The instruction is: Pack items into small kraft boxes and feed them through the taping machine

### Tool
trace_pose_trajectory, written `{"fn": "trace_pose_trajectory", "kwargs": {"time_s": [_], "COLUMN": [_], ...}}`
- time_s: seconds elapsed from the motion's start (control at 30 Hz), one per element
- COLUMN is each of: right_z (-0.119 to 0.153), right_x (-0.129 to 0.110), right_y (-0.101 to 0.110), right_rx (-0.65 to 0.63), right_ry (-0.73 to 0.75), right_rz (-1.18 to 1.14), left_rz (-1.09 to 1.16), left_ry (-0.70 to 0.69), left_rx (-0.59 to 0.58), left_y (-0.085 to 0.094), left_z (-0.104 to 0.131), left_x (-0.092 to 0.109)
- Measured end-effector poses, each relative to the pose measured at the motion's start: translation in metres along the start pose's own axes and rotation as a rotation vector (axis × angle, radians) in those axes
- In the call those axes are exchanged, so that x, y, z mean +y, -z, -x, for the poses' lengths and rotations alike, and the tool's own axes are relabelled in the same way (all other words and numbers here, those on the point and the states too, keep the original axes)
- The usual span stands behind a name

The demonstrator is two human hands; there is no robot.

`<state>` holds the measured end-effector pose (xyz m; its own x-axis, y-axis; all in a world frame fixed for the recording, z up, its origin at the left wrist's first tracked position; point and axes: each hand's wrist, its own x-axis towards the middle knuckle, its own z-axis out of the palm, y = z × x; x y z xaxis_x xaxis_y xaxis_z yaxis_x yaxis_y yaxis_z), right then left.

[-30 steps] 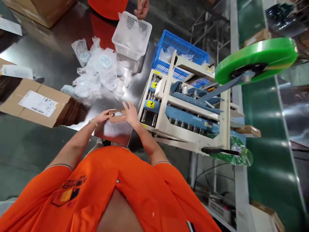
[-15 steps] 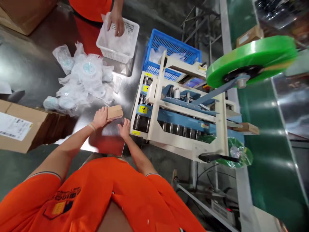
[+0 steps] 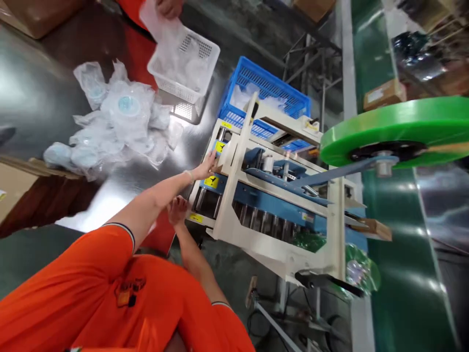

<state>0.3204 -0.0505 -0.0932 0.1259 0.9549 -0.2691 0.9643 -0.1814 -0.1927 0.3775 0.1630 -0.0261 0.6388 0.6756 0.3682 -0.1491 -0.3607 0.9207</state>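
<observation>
Small carton at the machine's mouth

The small carton [image 3: 219, 170], mostly hidden, lies in the near end of the white-framed machine [image 3: 234, 168]. The left hand [image 3: 205, 167] touches it; its grip cannot be told. The right hand [image 3: 178, 209] is beside the machine's corner, its grip unclear. Yellow labels [image 3: 211, 181] on the machine show black symbols; their lettering is unreadable.

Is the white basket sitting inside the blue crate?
No, the white basket stands on the metal table, apart from the blue crate.
</observation>
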Motion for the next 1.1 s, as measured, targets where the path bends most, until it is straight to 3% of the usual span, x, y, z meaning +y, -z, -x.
{"fn": "trace_pose_trajectory", "kwargs": {"time_s": [0.07, 0.13, 0.23, 0.3, 0.4, 0.47, 0.53, 0.6, 0.67, 0.73, 0.83, 0.93, 1.0, 1.1], "right_z": [0.004, 0.004, -0.014, -0.037, -0.070, -0.084, -0.089, -0.088, -0.084, -0.080, -0.079, -0.074, -0.061, -0.032], "right_x": [0.002, 0.002, -0.021, -0.066, -0.175, -0.256, -0.326, -0.374, -0.398, -0.398, -0.356, -0.270, -0.202, -0.120], "right_y": [-0.001, 0.002, 0.020, 0.041, 0.070, 0.082, 0.085, 0.081, 0.076, 0.079, 0.107, 0.153, 0.174, 0.171], "right_rx": [0.066, 0.166, 0.229, 0.187, 0.107, 0.093, 0.057, -0.010, -0.068, -0.075, -0.007, 0.131, 0.256, 0.285], "right_ry": [-0.018, -0.040, 0.006, 0.183, 0.579, 0.775, 0.850, 0.858, 0.855, 0.869, 0.870, 0.799, 0.739, 0.666], "right_rz": [-0.062, -0.151, -0.282, -0.321, -0.271, -0.214, -0.143, -0.072, -0.032, -0.072, -0.294, -0.485, -0.473, -0.273], "left_rz": [-0.002, -0.136, -0.452, -0.673, -0.870, -0.872, -0.789, -0.687, -0.621, -0.603, -0.658, -0.755, -0.794, -0.763], "left_ry": [-0.018, 0.003, 0.124, 0.264, 0.550, 0.732, 0.843, 0.870, 0.851, 0.808, 0.666, 0.514, 0.426, 0.299], "left_rx": [0.019, 0.087, 0.399, 0.729, 1.227, 1.441, 1.502, 1.481, 1.476, 1.489, 1.421, 1.286, 1.199, 0.932], "left_y": [0.015, 0.050, 0.118, 0.163, 0.216, 0.238, 0.248, 0.250, 0.246, 0.237, 0.216, 0.196, 0.192, 0.199], "left_z": [0.055, 0.127, 0.249, 0.328, 0.424, 0.464, 0.483, 0.488, 0.487, 0.483, 0.475, 0.459, 0.441, 0.403], "left_x": [0.023, 0.056, 0.115, 0.151, 0.185, 0.192, 0.190, 0.184, 0.179, 0.180, 0.190, 0.205, 0.211, 0.206]}}
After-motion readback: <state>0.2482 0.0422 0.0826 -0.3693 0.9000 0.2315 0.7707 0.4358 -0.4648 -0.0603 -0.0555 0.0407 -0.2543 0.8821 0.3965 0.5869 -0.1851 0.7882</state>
